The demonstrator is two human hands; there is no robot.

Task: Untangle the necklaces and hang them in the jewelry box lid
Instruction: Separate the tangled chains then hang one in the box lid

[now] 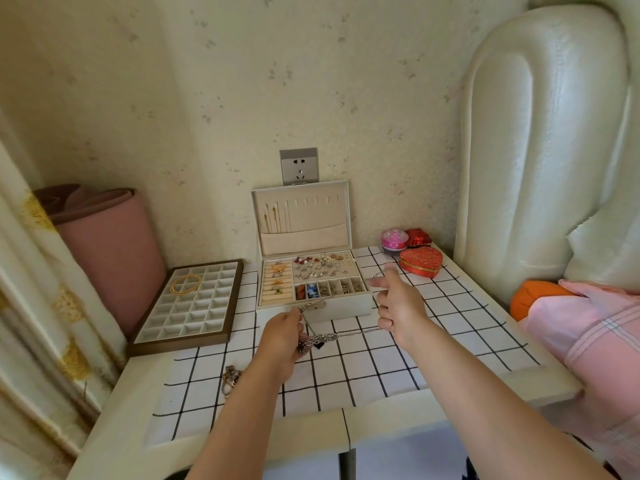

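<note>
An open white jewelry box [346, 304] stands at the back of the table, its compartments full of small pieces. Its upright lid [304, 216] shows a row of hooks; gold chains hang from the leftmost ones into the pocket. My left hand [282, 337] grips a tangled clump of silver necklaces [317, 341] with a dark heart pendant, just in front of the box. My right hand [398, 306] holds a silver chain [360, 332] running from the clump, stretched out to the right, with thumb and index finger extended. Another small jewelry tangle [230, 375] lies on the cloth near my left forearm.
A compartment tray [180, 327] with a gold bangle [186, 284] sits left of the box. A red heart-shaped tin [420, 262], a pink pot [394, 240] and a red box [419, 237] stand at the back right. A pink roll [110, 258] leans at the left wall.
</note>
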